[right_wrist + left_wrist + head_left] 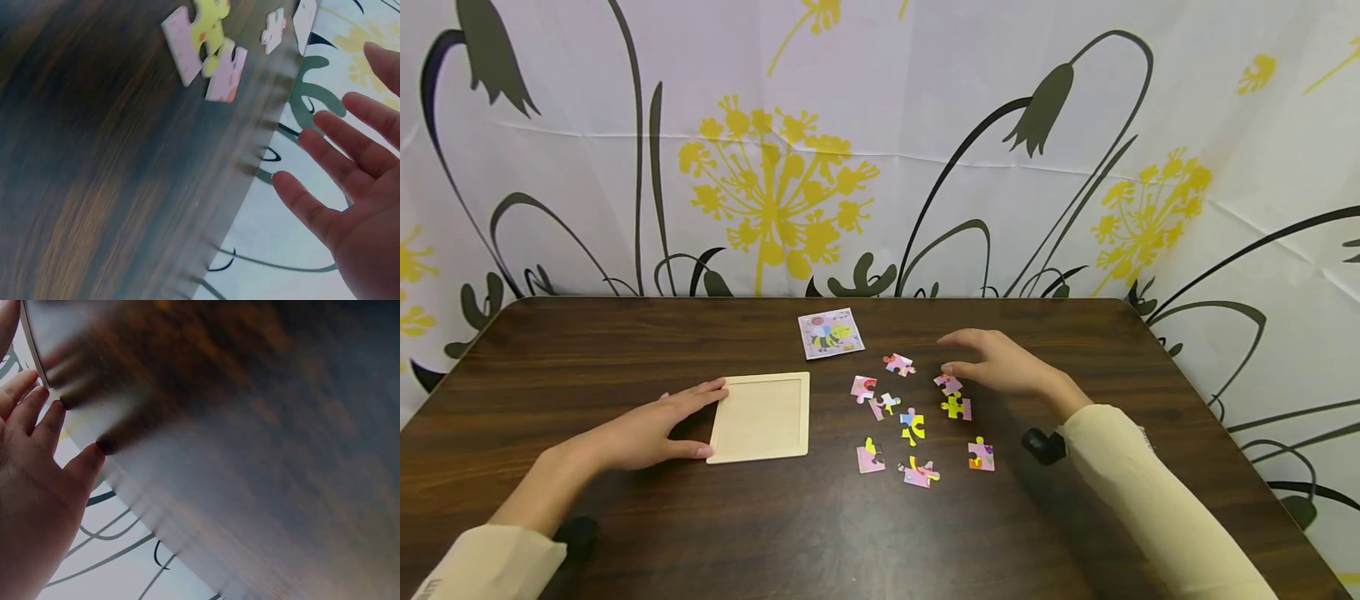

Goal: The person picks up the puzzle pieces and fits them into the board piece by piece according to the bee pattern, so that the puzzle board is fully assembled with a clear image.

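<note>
Fingers (700, 395) of the left hand (640, 431) loosely extended, gripping nothing, index tip and thumb against the left edge of a shallow, squarish tray (763, 421) of pale, smooth wood; remaining fingertips mostly hidden behind the index finger from above. In the left wrist view, only a thin, cut-off strip of what seems the tray's edge, with blurred finger shadows alongside. Fingers of the right hand (1003, 364) also extended and empty, thumb just over a pink piece (949, 384) and covering part of it; contact impossible to judge. Right beside that, a yellow-and-pink piece (957, 407), lobed and notched, then seven more puzzle pieces (913, 427) scattered flat to the right of the tray, print too small to make out. Farther back, a picture card (831, 333) with a bee. Beneath, a dark, wood-grained table (715, 533), near edge out of frame. At the sides, cream sleeves (1150, 500), cut off below. Behind, a creased white cloth (925, 75) with grey-green stems and yellow flower heads.
</note>
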{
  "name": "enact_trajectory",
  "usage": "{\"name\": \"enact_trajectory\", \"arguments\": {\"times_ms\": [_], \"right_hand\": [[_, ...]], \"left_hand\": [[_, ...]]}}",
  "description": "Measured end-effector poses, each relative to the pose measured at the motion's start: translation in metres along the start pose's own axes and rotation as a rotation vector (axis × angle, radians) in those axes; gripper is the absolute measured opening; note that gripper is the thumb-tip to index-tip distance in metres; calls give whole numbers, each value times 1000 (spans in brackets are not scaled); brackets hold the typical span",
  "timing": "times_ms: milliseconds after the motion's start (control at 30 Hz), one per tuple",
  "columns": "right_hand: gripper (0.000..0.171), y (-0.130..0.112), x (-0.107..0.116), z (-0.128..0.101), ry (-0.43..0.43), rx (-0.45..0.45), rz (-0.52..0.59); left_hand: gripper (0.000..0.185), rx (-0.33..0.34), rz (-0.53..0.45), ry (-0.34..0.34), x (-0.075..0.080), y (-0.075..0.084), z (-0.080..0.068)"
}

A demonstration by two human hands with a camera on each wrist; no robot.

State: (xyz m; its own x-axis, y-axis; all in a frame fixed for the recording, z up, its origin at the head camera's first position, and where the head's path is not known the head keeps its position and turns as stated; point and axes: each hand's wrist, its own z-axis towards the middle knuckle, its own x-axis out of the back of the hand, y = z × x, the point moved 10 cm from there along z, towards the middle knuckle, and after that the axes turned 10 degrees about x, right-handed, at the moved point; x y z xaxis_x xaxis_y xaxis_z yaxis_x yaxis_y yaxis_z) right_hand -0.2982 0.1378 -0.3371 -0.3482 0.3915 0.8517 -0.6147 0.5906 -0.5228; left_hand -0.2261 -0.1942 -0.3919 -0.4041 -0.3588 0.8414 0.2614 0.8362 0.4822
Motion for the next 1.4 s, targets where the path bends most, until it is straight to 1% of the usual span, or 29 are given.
{"name": "enact_trajectory", "arguments": {"times_ms": [367,600,700,933,1233,1400], "right_hand": [[39,-14,-13,26,-7,30,76],[36,-19,-32,39,-32,27,98],[35,-22,-40,45,-37,40,112],[34,-33,-53,55,-31,117,83],[31,-39,-62,64,4,110,91],[29,-38,-69,68,14,101,71]], "left_hand": [[86,2,-10,4,0,-1,-1],[85,1,-8,8,1,2,-3],[86,2,-11,7,1,2,-2],[87,14,-30,-3,1,0,-2],[87,17,-31,-12,0,-2,0],[86,9,-31,-5,0,-1,-1]]}}
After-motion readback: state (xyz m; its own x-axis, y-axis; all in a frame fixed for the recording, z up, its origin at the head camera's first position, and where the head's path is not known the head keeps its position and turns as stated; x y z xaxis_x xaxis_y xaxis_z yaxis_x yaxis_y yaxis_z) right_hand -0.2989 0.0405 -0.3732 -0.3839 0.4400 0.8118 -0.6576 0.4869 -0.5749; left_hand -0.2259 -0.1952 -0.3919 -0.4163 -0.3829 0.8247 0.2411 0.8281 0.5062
